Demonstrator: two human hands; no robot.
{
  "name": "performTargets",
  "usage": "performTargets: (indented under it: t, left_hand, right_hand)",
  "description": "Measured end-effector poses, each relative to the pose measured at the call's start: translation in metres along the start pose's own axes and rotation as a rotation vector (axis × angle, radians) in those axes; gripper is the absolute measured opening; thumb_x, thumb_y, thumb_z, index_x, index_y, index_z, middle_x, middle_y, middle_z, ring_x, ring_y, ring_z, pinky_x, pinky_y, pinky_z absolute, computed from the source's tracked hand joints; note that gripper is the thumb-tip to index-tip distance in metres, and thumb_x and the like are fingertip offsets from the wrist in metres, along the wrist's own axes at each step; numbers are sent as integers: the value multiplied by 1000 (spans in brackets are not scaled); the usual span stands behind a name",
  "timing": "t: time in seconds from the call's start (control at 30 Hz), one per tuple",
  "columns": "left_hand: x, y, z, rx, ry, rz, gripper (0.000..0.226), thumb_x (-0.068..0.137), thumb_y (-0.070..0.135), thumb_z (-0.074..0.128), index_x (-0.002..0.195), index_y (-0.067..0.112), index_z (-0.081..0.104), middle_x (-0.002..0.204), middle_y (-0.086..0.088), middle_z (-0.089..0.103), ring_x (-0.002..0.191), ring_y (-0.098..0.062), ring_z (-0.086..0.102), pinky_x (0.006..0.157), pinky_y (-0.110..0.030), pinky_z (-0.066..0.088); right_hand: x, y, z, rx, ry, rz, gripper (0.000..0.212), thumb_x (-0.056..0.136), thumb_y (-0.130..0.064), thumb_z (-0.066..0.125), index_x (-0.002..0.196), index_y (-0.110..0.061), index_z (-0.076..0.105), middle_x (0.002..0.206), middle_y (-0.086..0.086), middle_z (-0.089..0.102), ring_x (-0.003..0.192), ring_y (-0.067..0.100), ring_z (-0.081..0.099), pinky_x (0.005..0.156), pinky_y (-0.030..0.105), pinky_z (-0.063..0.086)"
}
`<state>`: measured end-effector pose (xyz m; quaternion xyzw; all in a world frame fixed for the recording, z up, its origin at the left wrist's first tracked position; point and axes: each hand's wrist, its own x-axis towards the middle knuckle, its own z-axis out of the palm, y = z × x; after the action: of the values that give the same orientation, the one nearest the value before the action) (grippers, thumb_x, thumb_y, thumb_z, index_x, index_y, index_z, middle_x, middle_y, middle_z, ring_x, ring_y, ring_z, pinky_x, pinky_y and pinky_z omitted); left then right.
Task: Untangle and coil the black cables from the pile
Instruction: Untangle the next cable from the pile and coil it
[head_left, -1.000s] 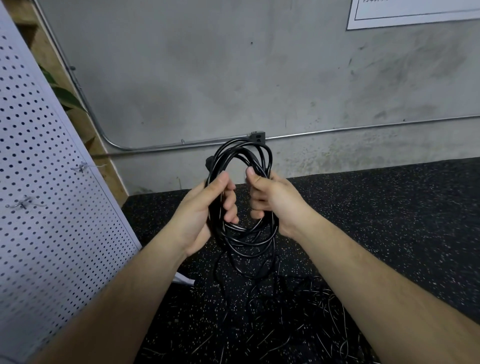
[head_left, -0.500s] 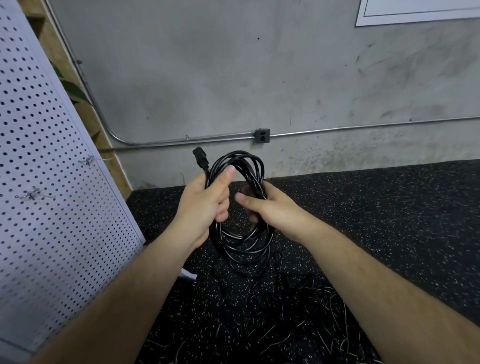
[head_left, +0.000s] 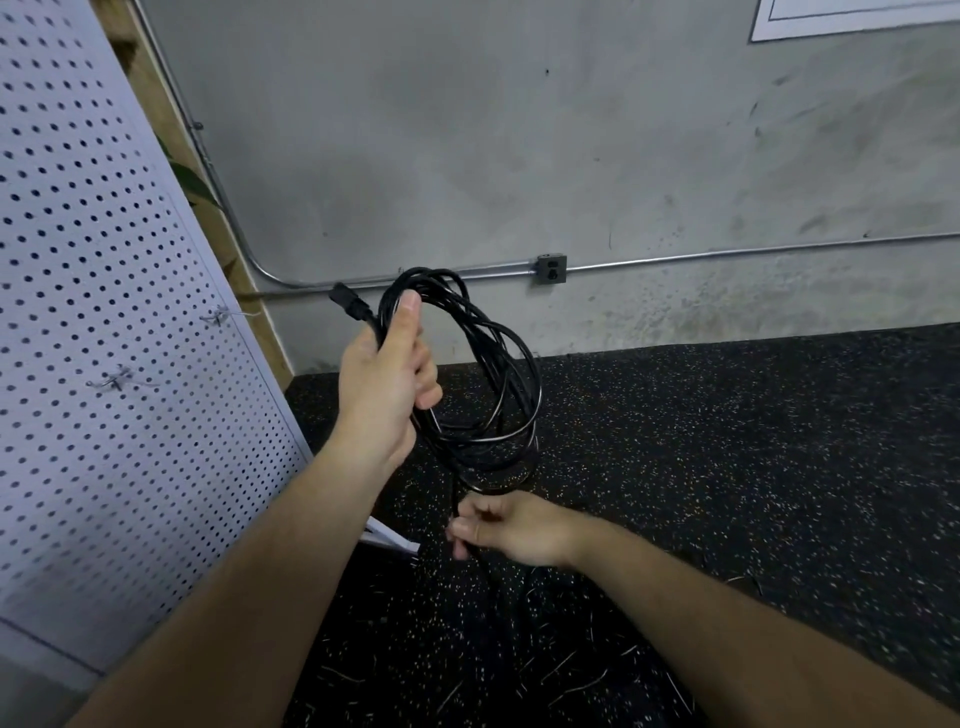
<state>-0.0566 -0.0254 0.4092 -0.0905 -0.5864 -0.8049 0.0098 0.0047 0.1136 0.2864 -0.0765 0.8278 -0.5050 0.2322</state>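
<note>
While the left hand (head_left: 387, 384) keeps its fingers wrapped round the coiled black cable (head_left: 498, 374), raised left of centre, the right hand (head_left: 514, 527) has dropped away and now pinches the trailing strand (head_left: 456, 496) below, above the floor pile (head_left: 498, 639); another loop probably follows.
</note>
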Motion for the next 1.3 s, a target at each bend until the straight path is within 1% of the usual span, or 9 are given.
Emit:
performTargets:
  t: [0.23, 0.53, 0.7, 0.8, 0.9, 1.0, 1.1, 1.2, 1.3]
  left_hand:
    - [10, 16, -27, 179, -81, -54, 39, 98, 51, 58, 90, 14, 47, 56, 7, 32, 44, -10, 25, 40, -23, 21]
    - [21, 28, -45, 141, -32, 21, 36, 100, 49, 56, 85, 17, 48, 54, 7, 31, 41, -9, 24, 36, -22, 22]
    - [26, 23, -48, 250, 69, 151, 32, 102, 47, 54, 86, 20, 46, 58, 8, 35, 46, -11, 26, 40, -26, 20]
    - [23, 10, -43, 400, 31, 206, 29, 102, 49, 54, 80, 30, 49, 58, 10, 41, 46, -11, 34, 42, -31, 32]
    - [17, -2, -28, 655, 40, 261, 21, 99, 55, 52, 87, 38, 55, 73, 16, 54, 68, -22, 58, 73, -45, 53]
    - [9, -12, -9, 763, 44, 321, 15, 102, 46, 51, 93, 34, 53, 86, 19, 58, 80, 1, 56, 68, -8, 39]
    - [4, -22, 3, 792, -5, 311, 13, 103, 43, 51, 102, 30, 53, 92, 23, 56, 81, 16, 50, 67, 2, 35]
    - [2, -29, 11, 751, -51, 271, 16, 103, 44, 51, 108, 29, 52, 95, 22, 57, 86, 14, 51, 71, -1, 36]
    - [0, -38, 15, 648, -114, 172, 17, 101, 51, 52, 97, 35, 52, 84, 14, 58, 75, -2, 55, 71, -23, 42]
  right_hand:
    - [-30, 26, -62, -365, 135, 166, 60, 91, -75, 40, 90, -19, 62, 87, 0, 67, 82, 12, 62, 79, 32, 48]
    - [-46, 75, -106, -227, 381, 253, 59, 83, -80, 41, 94, -24, 55, 80, -6, 77, 84, 12, 72, 86, 36, 53]
    - [-56, 48, -119, 317, 445, 230, 32, 104, -35, 52, 79, -16, 47, 56, -1, 44, 49, 17, 44, 73, 41, 54]
    - [-49, 13, -129, 763, 449, 155, 28, 100, -25, 40, 73, -19, 41, 61, -5, 25, 52, 15, 22, 53, 31, 29]
    - [-43, -20, -124, 992, 468, 69, 28, 103, -18, 34, 80, -15, 50, 62, -6, 28, 54, 13, 23, 51, 28, 26]
    - [-40, -45, -113, 933, 403, -56, 22, 108, -15, 34, 104, -9, 55, 66, -2, 44, 55, 12, 40, 61, 33, 49]
    - [-41, -64, -103, 809, 379, -131, 20, 110, -18, 38, 113, -13, 58, 77, 1, 55, 63, 14, 53, 72, 38, 57]
    - [-45, -78, -92, 676, 433, -152, 18, 110, -24, 43, 112, -18, 59, 80, 3, 59, 69, 16, 60, 58, 37, 59]
    - [-47, -83, -83, 502, 509, -147, 20, 108, -35, 45, 111, -25, 61, 81, 2, 61, 71, 17, 64, 71, 51, 63]
